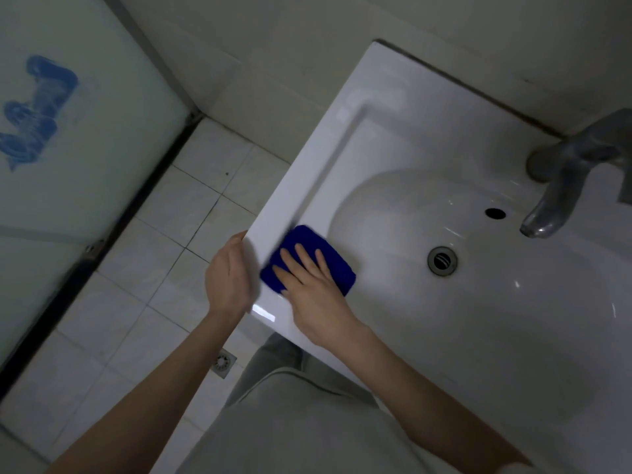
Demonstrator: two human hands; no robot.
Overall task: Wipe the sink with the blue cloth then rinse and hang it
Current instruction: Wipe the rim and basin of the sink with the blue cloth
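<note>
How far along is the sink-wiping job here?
Done: nothing verifiable. In hand: the right hand presses the folded blue cloth flat on the white ceramic sink's left rim; the left hand grips its edge. Left: rinsing and hanging; the grey metal tap runs no water.

One wide-angle camera, worn on the head, looks steeply down over the person's torso (307, 425) at close, arm's-length range. The view is rolled, so the sink (393, 131) runs aslant from 6 o'clock up to 1 o'clock. The tiled floor (143, 268) is at 9 o'clock and the tap (564, 179) at 3 o'clock. Both forearms (147, 388) enter from 6 o'clock.
</note>
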